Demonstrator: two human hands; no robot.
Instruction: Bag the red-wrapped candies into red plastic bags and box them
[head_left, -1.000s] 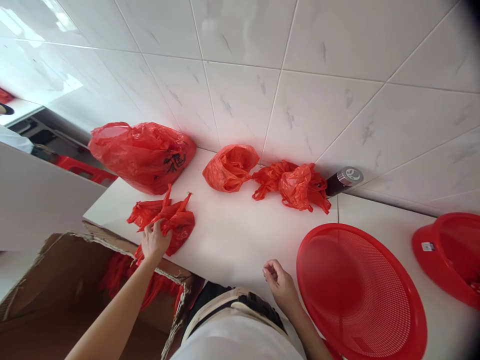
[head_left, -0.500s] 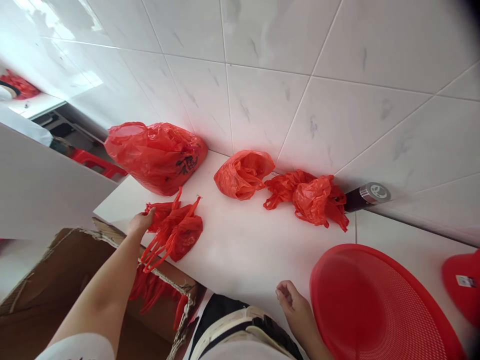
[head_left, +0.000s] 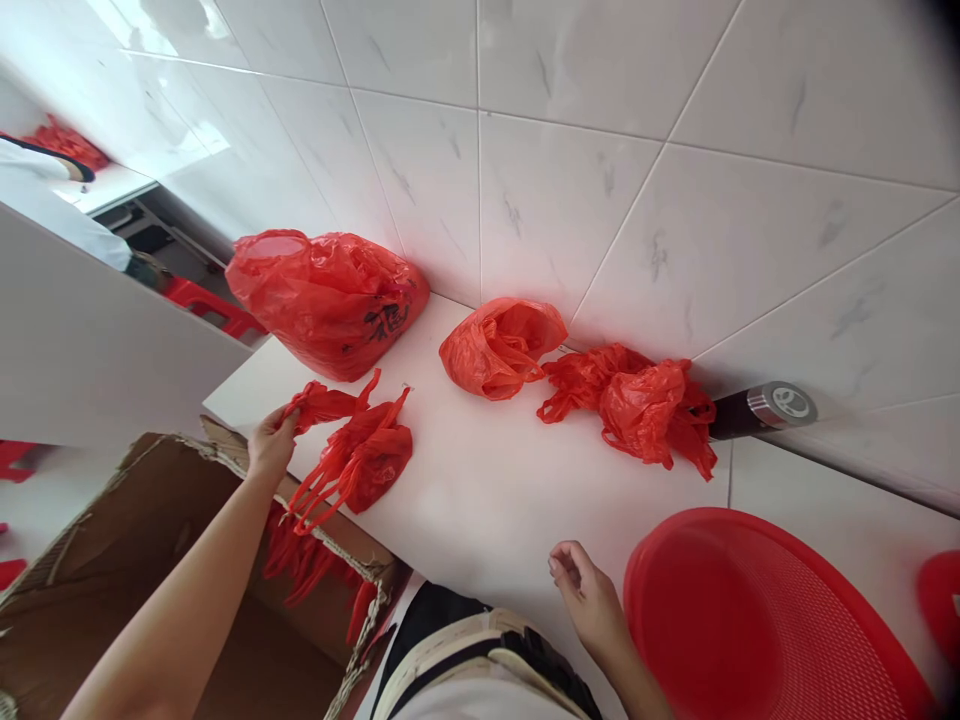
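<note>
At the left of the white table, my left hand (head_left: pixel 274 440) is closed on the end of a thin red plastic bag (head_left: pixel 326 400), lifted and stretched slightly. Beside it lies a small pile of red plastic bags (head_left: pixel 379 470), their loop handles trailing toward the table's front edge. My right hand (head_left: pixel 589 590) hangs near the front edge, left of a red mesh basket (head_left: pixel 645 580). Its fingers are loosely curled together, and nothing shows in them. Behind my left hand stands a large, full red bag (head_left: pixel 322 310) with black print.
A cardboard box (head_left: pixel 172 510) stands below the left table edge, with red bags (head_left: pixel 311 555) inside its near wall. Along the tiled wall sit an opened-out red bag (head_left: pixel 495 350), crumpled red bags (head_left: pixel 645 410) and a dark flask (head_left: pixel 750 410). A grey partition (head_left: pixel 97 330) rises at left.
My left hand has pulled the red bag up and slightly left, away from the pile. My right hand stays nearly where it was. The camera view has shifted a little.
</note>
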